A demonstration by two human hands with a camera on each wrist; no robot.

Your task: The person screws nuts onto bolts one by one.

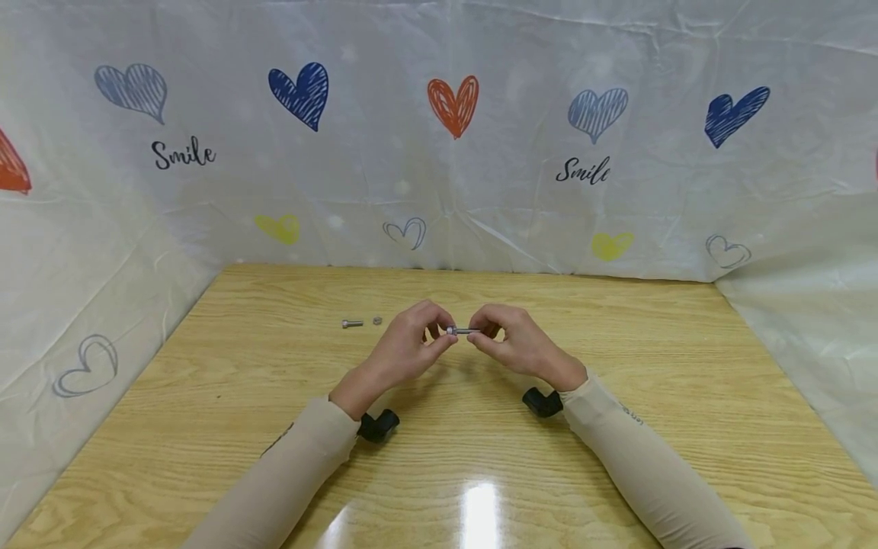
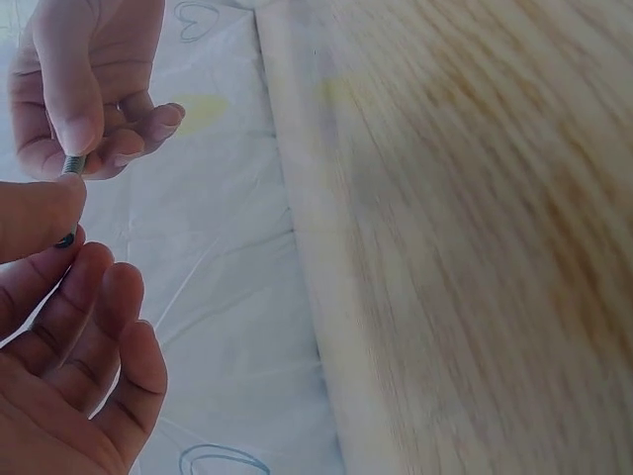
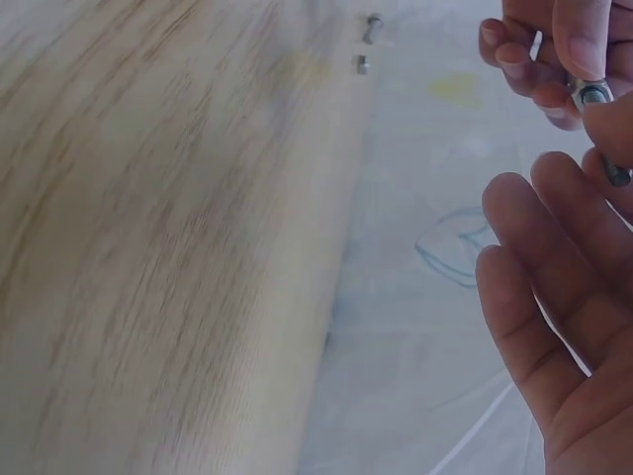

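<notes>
A small silver bolt (image 1: 468, 331) is held level above the table, its thicker end to the left. My left hand (image 1: 411, 345) pinches that thicker end between thumb and fingertips. On the other side, my right hand (image 1: 511, 339) pinches the shaft. Threads on the bolt (image 2: 74, 164) show between the two hands in the left wrist view. The right wrist view shows a hexagonal metal piece (image 3: 588, 91) at the left fingertips; whether it is a nut or the bolt's head I cannot tell. Fingers cover much of the bolt.
Left of the hands, a second bolt (image 1: 353, 324) and a loose nut (image 1: 377, 321) lie on the wooden table (image 1: 439, 473). Black wrist devices (image 1: 379, 425) sit under the forearms. A white cloth with printed hearts (image 1: 453, 107) hangs behind the table.
</notes>
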